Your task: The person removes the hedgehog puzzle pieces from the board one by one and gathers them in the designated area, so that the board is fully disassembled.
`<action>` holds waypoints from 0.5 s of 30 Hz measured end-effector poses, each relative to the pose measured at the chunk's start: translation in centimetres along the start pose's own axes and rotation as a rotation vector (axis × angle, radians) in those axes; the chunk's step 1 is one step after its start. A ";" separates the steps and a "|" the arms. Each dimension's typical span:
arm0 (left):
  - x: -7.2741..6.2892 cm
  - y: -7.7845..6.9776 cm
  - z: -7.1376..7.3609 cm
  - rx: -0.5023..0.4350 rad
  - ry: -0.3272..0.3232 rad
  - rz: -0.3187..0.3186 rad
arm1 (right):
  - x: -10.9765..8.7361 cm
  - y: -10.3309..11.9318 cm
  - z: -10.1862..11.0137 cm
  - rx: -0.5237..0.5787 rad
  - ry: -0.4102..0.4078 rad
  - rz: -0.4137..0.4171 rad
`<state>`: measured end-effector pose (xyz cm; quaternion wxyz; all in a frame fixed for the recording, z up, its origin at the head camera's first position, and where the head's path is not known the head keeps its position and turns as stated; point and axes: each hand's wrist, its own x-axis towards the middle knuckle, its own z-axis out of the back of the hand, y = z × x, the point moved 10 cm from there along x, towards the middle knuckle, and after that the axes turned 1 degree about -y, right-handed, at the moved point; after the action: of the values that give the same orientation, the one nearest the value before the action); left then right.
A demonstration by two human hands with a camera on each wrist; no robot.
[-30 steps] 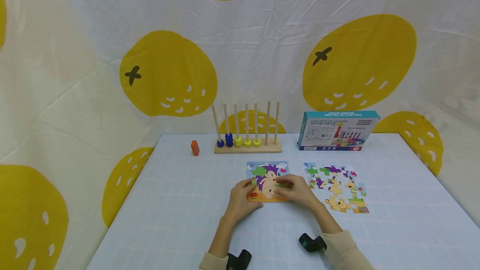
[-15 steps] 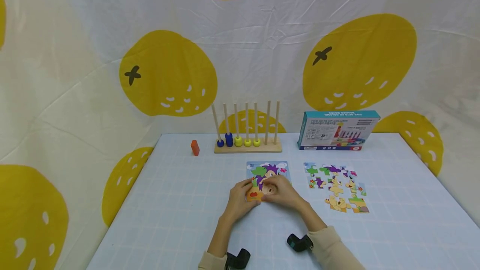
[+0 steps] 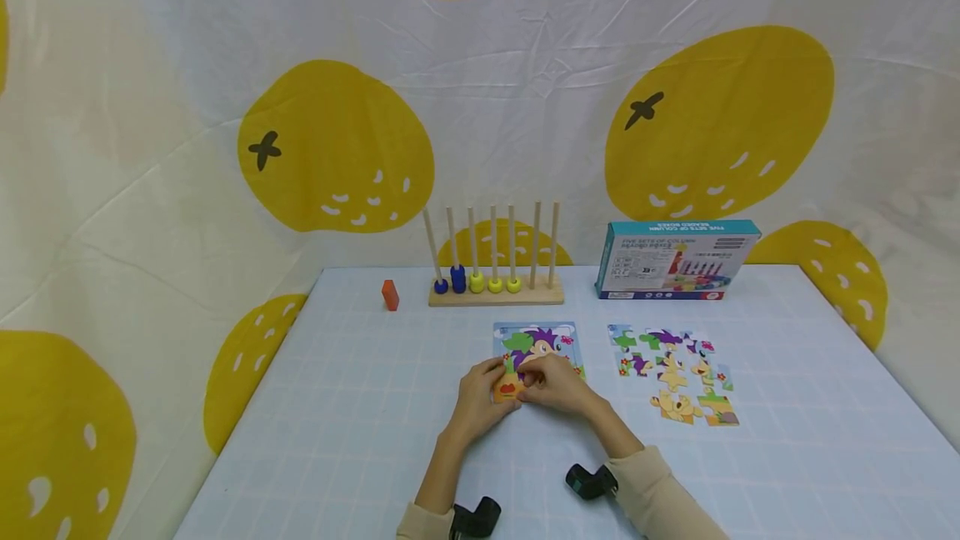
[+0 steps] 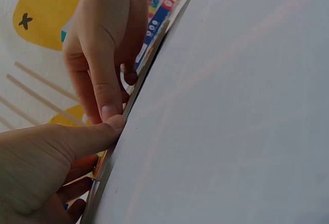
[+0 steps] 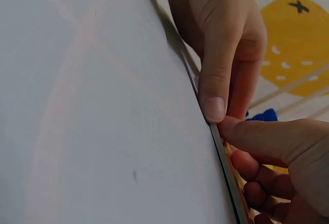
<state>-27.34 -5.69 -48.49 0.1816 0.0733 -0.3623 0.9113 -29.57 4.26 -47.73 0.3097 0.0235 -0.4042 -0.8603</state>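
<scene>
A hedgehog puzzle board lies flat in front of me, its lower right hidden by my right hand. My left hand holds the lower left of the board, thumb at the near edge, fingers along the left side. Bent fingers of my right hand touch the picture beside an orange corner part with a red shape. Whether they pinch a piece is hidden. In the left wrist view, the left thumb meets the right thumb at the board's edge.
Loose puzzle pieces spread out right of the board. Behind stand a wooden peg rack with blue and yellow beads and a toy box. An orange block stands at the back left.
My right hand has moved left across the board, from its right part to the lower left near the left hand. The left hand has stayed at the lower left.
</scene>
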 end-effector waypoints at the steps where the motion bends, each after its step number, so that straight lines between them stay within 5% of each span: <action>1: 0.0 0.0 0.0 -0.001 0.001 0.002 | 0.0 0.0 0.0 0.003 0.000 -0.001; 15: 0.0 0.2 -0.2 0.009 0.010 0.012 | 0.7 -0.4 -0.2 -0.037 0.041 -0.117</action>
<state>-27.42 -5.66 -48.75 0.1773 0.0676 -0.3576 0.9144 -30.25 3.93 -48.05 0.2674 0.0587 -0.3797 -0.8837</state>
